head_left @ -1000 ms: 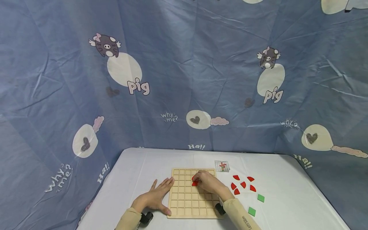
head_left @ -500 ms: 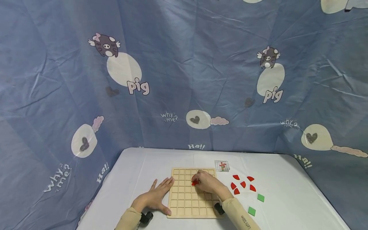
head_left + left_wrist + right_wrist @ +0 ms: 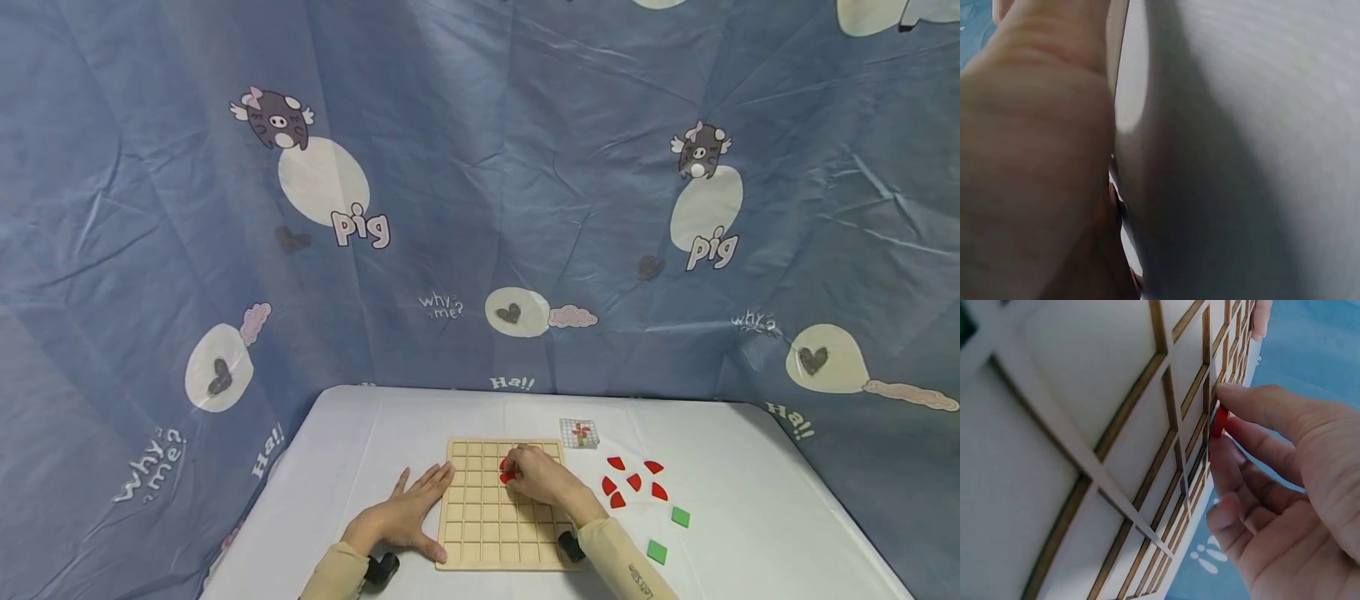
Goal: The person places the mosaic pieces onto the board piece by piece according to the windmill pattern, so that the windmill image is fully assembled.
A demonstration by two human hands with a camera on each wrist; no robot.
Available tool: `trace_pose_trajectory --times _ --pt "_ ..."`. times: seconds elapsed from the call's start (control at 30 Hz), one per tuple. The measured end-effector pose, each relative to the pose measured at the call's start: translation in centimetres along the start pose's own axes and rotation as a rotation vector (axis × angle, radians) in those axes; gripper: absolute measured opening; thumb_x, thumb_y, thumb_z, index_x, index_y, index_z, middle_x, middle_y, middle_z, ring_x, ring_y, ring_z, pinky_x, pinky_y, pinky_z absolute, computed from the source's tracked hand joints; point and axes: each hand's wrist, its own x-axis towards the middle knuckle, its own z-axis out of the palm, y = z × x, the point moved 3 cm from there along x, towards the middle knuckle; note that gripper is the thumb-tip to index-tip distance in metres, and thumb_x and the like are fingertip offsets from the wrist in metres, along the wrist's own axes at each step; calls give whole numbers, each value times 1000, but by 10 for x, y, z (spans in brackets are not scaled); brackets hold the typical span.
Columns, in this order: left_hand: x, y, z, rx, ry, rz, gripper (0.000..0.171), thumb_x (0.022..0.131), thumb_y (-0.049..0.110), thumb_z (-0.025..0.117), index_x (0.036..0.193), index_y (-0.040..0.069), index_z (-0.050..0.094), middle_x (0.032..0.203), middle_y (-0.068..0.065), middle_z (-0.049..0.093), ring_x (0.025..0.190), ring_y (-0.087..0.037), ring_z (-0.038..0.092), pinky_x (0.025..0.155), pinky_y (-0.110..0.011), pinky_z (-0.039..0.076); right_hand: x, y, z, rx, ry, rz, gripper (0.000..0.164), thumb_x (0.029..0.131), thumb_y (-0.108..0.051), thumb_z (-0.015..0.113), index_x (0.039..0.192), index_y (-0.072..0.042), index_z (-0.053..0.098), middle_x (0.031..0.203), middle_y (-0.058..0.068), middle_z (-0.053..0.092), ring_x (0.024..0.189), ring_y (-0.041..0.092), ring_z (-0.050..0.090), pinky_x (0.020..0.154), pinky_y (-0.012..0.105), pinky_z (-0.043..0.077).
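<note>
My right hand (image 3: pixel 542 475) is over the upper middle of a wooden grid board (image 3: pixel 472 533). Its thumb and fingers pinch a small red quarter-circle tile (image 3: pixel 1220 421) low at a grid square, as the right wrist view shows. Two bits of red show by the fingertips in the head view, partly covered by the hand. My left hand (image 3: pixel 408 512) lies spread on the white table, fingertips and thumb at the board's left edge. The left wrist view shows mostly wrist and cloth.
Several red quarter-circle tiles (image 3: pixel 634 482) lie right of the board. Two green square tiles, an upper one (image 3: pixel 680 517) and a lower one (image 3: pixel 657 552), lie nearer the front. A printed pattern card (image 3: pixel 580 433) sits beyond the board's top right corner. A blue curtain (image 3: pixel 480 208) hangs behind.
The right hand has shifted only slightly over the same part of the board, its fingers adjusting at the red tile. The left hand and the loose tiles have stayed put.
</note>
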Motion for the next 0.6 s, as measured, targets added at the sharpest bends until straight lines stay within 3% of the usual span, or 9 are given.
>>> trace_pose_trajectory --times 0.37,0.6 --pt "-1 3 -2 8 5 -22 133 59 67 78 155 6 10 164 -11 6 151 -33 7 116 -67 -5 1 0 1 -4 26 49 16 82 -20 77 86 -10 65 80 -3 62 69 2 52 60 19 48" --pt "-1 1 0 5 -1 -22 132 59 67 78 155 6 10 164 -11 6 151 -33 7 116 -67 -5 -3 2 -1 37 -28 75 15 83 -17 76 93 -8 69 88 -2 61 74 2 53 64 18 50"
